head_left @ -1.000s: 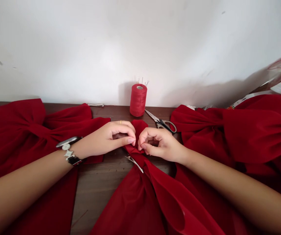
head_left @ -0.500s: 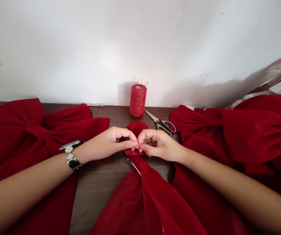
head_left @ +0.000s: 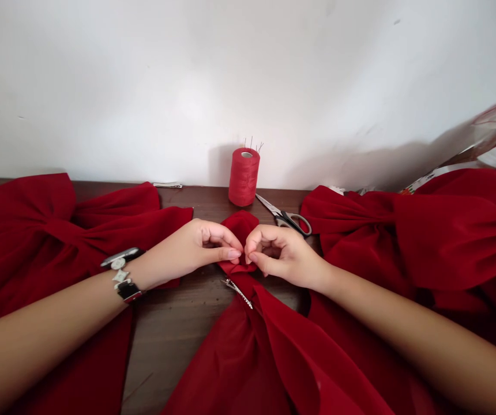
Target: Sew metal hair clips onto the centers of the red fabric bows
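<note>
Over the middle of the table, my left hand (head_left: pixel 213 245) and my right hand (head_left: pixel 276 253) meet almost fingertip to fingertip. Each is closed in a pinch; whatever lies between the fingertips is too small to make out. Beneath them is a gathered red fabric piece (head_left: pixel 241 225), its long tails (head_left: pixel 230 357) spreading toward me. A silver metal hair clip (head_left: pixel 238 293) sits on this fabric just below my hands. My left wrist wears a watch with a decorated band (head_left: pixel 121 275).
A red thread spool (head_left: pixel 243 177) with several needles in its top stands near the white wall. Scissors (head_left: pixel 285 216) lie right of it. Large red bows (head_left: pixel 62 227) cover the left side, and more red fabric (head_left: pixel 455 239) the right. Flat metal clips (head_left: pixel 168 185) lie at the back.
Both hands stay together with little movement, my right fingertips slightly apart from the left now. The red fabric beneath has shifted a little, its tails and the clip moving slightly right.
</note>
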Demonstrator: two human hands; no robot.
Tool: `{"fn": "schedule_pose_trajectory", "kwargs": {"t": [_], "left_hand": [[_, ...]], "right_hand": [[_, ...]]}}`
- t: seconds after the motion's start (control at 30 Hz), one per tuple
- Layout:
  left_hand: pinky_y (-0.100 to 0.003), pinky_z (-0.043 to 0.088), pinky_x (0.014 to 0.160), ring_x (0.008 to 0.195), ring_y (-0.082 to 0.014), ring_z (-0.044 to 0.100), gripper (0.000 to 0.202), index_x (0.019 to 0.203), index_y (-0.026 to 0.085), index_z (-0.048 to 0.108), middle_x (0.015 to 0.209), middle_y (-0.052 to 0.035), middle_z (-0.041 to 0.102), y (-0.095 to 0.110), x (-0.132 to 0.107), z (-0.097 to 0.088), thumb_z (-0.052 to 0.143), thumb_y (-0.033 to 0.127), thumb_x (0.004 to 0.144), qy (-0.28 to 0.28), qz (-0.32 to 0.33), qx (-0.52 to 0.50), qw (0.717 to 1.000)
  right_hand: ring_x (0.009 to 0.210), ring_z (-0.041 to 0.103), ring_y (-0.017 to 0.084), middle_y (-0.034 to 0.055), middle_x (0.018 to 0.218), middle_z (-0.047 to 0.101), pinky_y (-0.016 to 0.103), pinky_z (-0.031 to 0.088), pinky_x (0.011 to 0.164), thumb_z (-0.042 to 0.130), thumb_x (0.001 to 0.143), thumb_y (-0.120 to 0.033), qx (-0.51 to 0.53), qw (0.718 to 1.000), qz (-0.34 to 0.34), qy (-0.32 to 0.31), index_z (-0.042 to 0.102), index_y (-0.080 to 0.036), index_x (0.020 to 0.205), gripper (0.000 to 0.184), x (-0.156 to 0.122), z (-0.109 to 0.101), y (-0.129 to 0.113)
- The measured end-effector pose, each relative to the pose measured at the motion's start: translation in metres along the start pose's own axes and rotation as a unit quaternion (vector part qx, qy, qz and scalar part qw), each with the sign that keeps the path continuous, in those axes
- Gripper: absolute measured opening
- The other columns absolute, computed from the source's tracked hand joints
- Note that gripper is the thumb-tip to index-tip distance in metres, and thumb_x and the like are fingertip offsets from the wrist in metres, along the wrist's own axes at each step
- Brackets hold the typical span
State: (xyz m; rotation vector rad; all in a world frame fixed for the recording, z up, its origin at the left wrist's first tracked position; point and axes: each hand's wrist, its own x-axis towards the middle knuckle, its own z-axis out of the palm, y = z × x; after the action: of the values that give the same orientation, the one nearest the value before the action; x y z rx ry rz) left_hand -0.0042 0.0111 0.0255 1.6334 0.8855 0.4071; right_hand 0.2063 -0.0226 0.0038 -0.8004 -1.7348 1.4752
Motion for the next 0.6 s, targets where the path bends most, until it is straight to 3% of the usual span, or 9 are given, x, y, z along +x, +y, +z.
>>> {"fn": "schedule_pose_trajectory", "kwargs": {"t": [0.27,0.6], "left_hand": [[-0.022,0.052,0.067,0.07,-0.0144,0.066,0.011,0.084,0.019,0.076,0.075,-0.0007,0.074,0.0008,0.0011,-0.0013,0.07,0.028,0.079,-0.01,0.01,0.011,1.0],[-0.02,0.047,0.063,0.066,-0.0119,0.061,0.012,0.078,0.018,0.074,0.071,0.0013,0.071,0.0013,0.0001,0.0,0.07,0.029,0.081,-0.026,0.008,0.004,1.0]], "right_hand": [[0.062,0.051,0.008,0.0003,0.078,0.055,0.019,0.042,0.054,0.058,0.085,-0.017,-0.157,0.985,-0.067,0.03,0.055,-0.017,0.081,0.004,0.0022,0.001,-0.0093],[0.059,0.047,0.008,-0.0015,0.071,0.053,0.02,0.039,0.054,0.058,0.086,-0.021,-0.117,0.992,-0.031,0.02,0.054,-0.017,0.079,0.009,0.0097,0.002,-0.0099]]}}
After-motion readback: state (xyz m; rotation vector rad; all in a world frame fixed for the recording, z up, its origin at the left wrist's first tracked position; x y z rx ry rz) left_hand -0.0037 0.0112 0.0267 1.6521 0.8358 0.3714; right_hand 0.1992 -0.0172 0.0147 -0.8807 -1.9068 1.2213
